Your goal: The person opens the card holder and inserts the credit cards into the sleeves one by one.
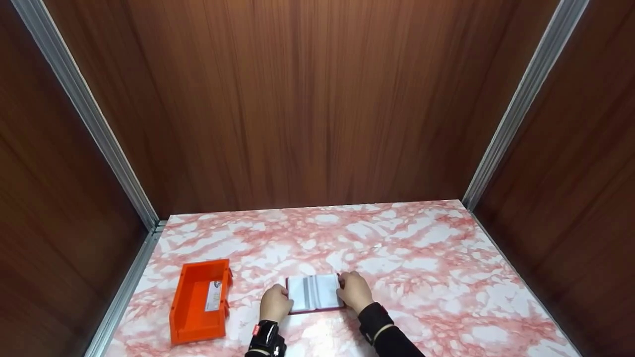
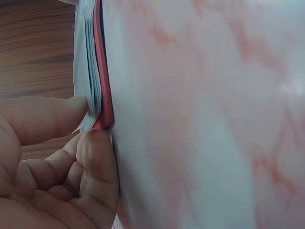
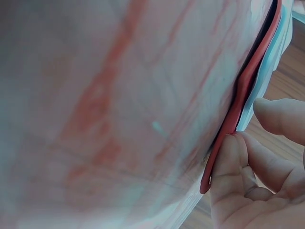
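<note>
A small card holder (image 1: pixel 325 293) with clear plastic sleeves and a red cover (image 2: pixel 106 81) lies spread apart on the table. My left hand (image 1: pixel 275 303) pinches its left edge; in the left wrist view the thumb presses the stacked sleeves (image 2: pixel 85 62) and the curled fingers meet the cover's corner. At the right edge, my right hand (image 1: pixel 355 292) grips the holder between thumb and fingers. The right wrist view shows the red cover (image 3: pixel 238 100) against those fingertips (image 3: pixel 231 148), with the thumb beside the sleeves. The underside of the holder is hidden.
An orange plastic bin (image 1: pixel 198 333) with a white label (image 1: pixel 214 296) stands on the left of the pink-and-white marbled table (image 1: pixel 412 258). Brown wood-look panels (image 1: pixel 297 109) and metal corner rails (image 1: pixel 521 109) enclose the table at the back and both sides.
</note>
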Demonstrator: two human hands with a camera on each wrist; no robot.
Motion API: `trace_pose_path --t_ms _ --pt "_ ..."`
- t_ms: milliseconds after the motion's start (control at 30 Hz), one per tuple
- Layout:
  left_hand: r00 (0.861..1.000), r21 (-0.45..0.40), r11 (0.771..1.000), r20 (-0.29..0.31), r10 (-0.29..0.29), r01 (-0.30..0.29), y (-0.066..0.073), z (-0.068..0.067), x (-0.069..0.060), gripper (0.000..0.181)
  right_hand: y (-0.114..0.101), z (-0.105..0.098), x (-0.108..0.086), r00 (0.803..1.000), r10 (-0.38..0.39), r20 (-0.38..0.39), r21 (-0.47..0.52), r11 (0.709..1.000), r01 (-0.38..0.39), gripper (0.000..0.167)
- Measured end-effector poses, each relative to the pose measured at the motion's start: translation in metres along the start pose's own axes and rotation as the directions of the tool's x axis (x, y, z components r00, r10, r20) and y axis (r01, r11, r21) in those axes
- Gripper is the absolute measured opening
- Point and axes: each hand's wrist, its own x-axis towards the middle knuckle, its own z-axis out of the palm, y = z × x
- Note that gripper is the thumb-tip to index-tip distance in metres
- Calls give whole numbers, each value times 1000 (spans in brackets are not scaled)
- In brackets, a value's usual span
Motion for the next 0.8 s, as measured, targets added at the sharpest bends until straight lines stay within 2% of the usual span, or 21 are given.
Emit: trace_pose_path --t_ms 433,667,767,800 --pt "1000 -30 999 9 -28 28 4 -10 2 14 1 1 0 1000 -10 -5 6 1000 10 23" --pt "998 -77 997 -59 26 -30 8 -25 6 17 0 -1 0 1000 -5 4 2 1000 5 24" --pt "999 -69 998 -50 2 -6 10 -33 10 17 0 -1 0 1000 -3 5 0 1000 3 25" --pt "999 -70 997 -30 -20 18 11 -36 12 18 0 -1 0 1000 -2 6 0 1000 2 25"
